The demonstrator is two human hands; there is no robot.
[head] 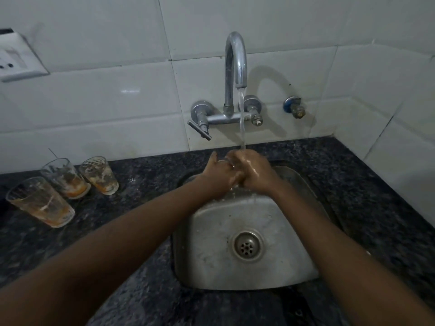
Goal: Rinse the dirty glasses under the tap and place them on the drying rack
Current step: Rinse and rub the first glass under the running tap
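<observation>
Head view: both hands (237,171) clasp a barely visible glass (222,162) under tap (236,67).

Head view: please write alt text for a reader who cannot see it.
Two bare hands, left hand and right hand, are pressed together under running water from a chrome tap over a steel sink. Three dirty glasses with orange residue stand on the dark counter to the left.
</observation>
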